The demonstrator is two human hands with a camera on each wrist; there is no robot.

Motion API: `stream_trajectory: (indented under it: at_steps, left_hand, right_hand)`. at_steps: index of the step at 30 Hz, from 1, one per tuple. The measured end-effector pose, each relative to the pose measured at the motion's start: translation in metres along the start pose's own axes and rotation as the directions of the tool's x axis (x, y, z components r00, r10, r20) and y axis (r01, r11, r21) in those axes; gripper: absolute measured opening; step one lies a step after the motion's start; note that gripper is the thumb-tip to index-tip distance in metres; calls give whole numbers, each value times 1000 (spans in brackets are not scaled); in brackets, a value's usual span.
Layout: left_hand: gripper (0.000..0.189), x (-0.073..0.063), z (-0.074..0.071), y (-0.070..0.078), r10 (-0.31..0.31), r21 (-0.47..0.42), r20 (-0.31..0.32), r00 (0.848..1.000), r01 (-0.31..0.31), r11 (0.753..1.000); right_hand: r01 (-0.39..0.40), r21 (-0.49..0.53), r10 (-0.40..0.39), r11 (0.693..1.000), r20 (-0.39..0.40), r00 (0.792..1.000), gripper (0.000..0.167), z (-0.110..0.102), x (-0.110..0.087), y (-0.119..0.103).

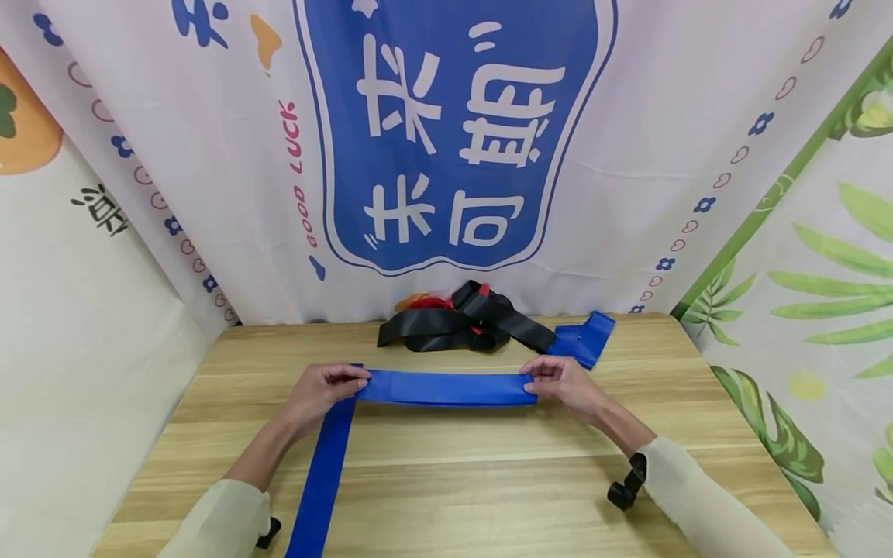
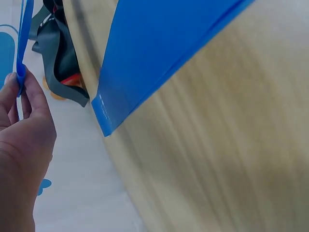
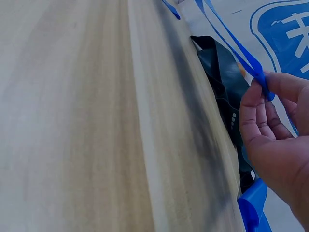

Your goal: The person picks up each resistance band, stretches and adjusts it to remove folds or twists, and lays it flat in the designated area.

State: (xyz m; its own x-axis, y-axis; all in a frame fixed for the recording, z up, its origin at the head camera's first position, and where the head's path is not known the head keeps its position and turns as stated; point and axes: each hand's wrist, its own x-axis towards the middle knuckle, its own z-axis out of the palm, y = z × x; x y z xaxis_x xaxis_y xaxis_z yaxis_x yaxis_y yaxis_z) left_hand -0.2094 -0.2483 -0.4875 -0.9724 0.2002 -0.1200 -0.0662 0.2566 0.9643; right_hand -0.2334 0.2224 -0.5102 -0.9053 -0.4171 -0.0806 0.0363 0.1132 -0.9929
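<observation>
A flat blue elastic band (image 1: 446,387) is stretched level between my two hands above the wooden table. My left hand (image 1: 324,391) pinches its left end between thumb and fingers; my right hand (image 1: 568,387) pinches the other end. In the right wrist view, two layers of the held band meet at the fingertips (image 3: 263,89), as in a loop. Another blue band (image 1: 324,473) lies flat on the table at the left, running toward the near edge, its far end below my left hand.
Along the table's back edge lies a heap of black bands (image 1: 446,329) with red and orange ones (image 1: 427,302) behind. A folded blue band (image 1: 582,341) sits at its right. A printed curtain (image 1: 244,194) hangs directly behind the table (image 1: 488,496).
</observation>
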Motion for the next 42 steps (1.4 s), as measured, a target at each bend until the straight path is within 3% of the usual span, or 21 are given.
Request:
stream_trajectory:
  at_steps: [10, 21, 29, 42]
  left_hand:
    - [27, 13, -10, 9, 5, 140, 12, 1000, -6, 990]
    - [24, 29, -10, 12, 59, 222, -78, 995, -40, 974]
    - [28, 44, -10, 15, 15, 136, -89, 996, -3, 991]
    - [28, 64, -2, 14, -12, 121, -122, 992, 26, 992]
  right_hand:
    - [-2, -74, 10, 997, 104, 995, 25, 10, -3, 3]
    - [34, -173, 8, 984, 234, 972, 23, 32, -9, 0]
    - [12, -161, 40, 987, 317, 947, 22, 55, -14, -5]
    - [-62, -24, 66, 998, 397, 916, 20, 98, -20, -4]
